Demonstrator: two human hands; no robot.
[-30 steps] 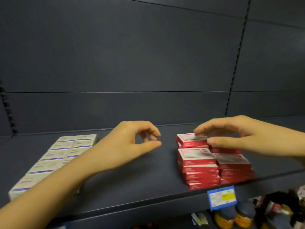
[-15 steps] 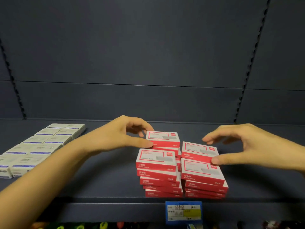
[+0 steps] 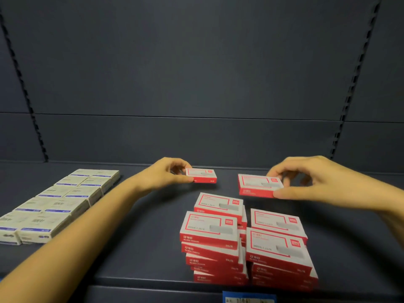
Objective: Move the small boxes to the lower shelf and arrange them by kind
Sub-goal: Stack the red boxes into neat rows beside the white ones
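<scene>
Your left hand (image 3: 162,174) pinches one red box (image 3: 202,176) and your right hand (image 3: 306,182) grips another red box (image 3: 259,185) — both beyond the red stacks (image 3: 244,241). White boxes (image 3: 56,202) lie far left on the shelf (image 3: 135,226).

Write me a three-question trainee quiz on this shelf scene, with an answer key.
1. True or false: the left hand pinches a white box.
2. Where do the white boxes lie relative to the red stacks? A) to their left B) to their right C) on top of them
3. Fill in: the right hand holds one ___ box.
Key: 1 false, it pinches a red box; 2 A; 3 red.
</scene>
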